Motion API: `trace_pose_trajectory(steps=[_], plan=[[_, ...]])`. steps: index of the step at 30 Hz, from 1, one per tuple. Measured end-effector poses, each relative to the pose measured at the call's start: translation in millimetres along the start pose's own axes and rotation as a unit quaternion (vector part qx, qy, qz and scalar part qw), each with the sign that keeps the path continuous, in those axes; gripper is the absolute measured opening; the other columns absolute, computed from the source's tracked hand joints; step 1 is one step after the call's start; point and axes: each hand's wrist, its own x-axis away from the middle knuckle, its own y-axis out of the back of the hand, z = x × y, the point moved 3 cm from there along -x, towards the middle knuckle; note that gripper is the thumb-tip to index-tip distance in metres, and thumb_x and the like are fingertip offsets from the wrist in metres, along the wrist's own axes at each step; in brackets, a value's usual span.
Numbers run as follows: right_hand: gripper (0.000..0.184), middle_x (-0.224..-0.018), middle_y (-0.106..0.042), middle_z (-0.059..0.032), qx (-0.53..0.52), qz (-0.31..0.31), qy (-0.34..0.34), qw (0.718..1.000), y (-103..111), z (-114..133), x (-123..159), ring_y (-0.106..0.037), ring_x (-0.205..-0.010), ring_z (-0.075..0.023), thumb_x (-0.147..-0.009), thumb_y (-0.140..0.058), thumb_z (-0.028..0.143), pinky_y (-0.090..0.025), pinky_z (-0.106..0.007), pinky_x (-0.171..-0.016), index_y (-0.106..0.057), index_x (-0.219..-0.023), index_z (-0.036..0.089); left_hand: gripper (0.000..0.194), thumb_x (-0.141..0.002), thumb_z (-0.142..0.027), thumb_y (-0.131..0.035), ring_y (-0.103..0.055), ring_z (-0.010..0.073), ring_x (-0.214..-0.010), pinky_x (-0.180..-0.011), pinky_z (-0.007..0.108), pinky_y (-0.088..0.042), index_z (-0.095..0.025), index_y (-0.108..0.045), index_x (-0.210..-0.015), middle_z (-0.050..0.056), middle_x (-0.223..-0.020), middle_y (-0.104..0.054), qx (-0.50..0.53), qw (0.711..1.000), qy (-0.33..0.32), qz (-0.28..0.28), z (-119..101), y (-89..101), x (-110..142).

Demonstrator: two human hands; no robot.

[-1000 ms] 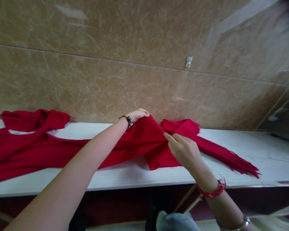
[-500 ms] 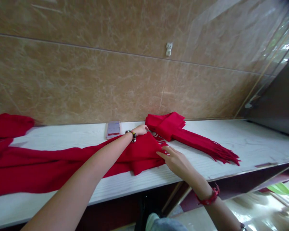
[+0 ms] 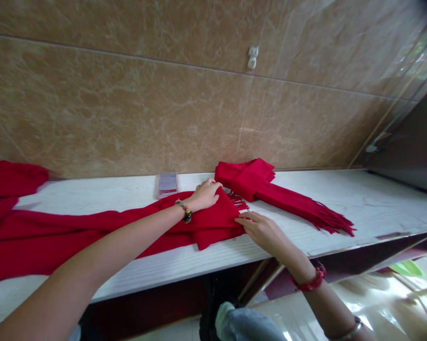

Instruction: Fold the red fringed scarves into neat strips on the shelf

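Note:
A long red scarf (image 3: 213, 220) lies lengthwise over the white counter, its right end folded over and dark red fringe showing past the fold. My left hand (image 3: 205, 195) rests at the far corner of this folded end, fingers bent and closed on the cloth; the fingertips are partly hidden. At the near right corner, my right hand (image 3: 263, 234) pinches the scarf's edge between thumb and fingers. Just beyond both hands is a second red scarf (image 3: 247, 180), folded and crossed over itself, with a fringed tail stretching to the right.
A phone (image 3: 167, 184) lies by the wall behind my left hand. More bunched red cloth (image 3: 17, 179) sits at the far left. The white counter (image 3: 341, 199) ends at a dark panel (image 3: 412, 142) on the right. A small white cat-shaped hook (image 3: 252, 57) is on the tiled wall.
My left hand has shifted slightly left along the far edge of the folded end. My right hand's fingers have drawn together on the scarf's edge. The view has tilted slightly.

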Motion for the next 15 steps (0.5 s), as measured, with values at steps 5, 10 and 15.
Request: trace_pose_trajectory(steps=[5,10,15], plan=[[0.026,-0.094,-0.065,-0.0091,0.016,-0.035,0.034,0.999,5.3,4.3,-5.2,-0.059,-0.086,-0.0187,-0.079,-0.047,0.006,-0.049,-0.031,-0.075,-0.065,-0.094,0.016,0.04,-0.084,-0.042,-0.044,-0.047,0.0225,-0.107,-0.093,0.034,-0.035,-0.019,-0.049,-0.117,0.009,-0.12,-0.045,-0.085,0.993,-0.061,0.055,-17.5,31.0,87.2],[0.022,-0.093,-0.065,-0.0091,0.012,-0.025,0.097,0.995,4.3,12.6,-14.5,-0.059,-0.087,-0.0189,-0.08,-0.047,0.007,-0.048,-0.032,-0.077,-0.064,-0.092,0.016,0.046,-0.083,-0.033,-0.047,-0.049,0.0252,-0.108,-0.086,0.034,-0.041,-0.019,-0.042,-0.127,0.012,-0.123,-0.047,-0.192,0.973,-0.021,0.129,-7.6,38.6,150.4],[0.024,-0.086,-0.067,-0.0081,-0.018,-0.043,0.046,0.998,4.0,5.0,-16.1,-0.062,-0.078,-0.017,-0.085,-0.042,0.01,-0.049,-0.028,-0.072,-0.062,-0.096,0.016,0.054,-0.078,0.001,-0.034,-0.056,0.0207,-0.096,-0.073,0.029,-0.046,-0.02,-0.042,-0.127,0.01,-0.11,-0.057,-0.26,0.958,-0.034,0.116,6.0,42.7,164.7]])
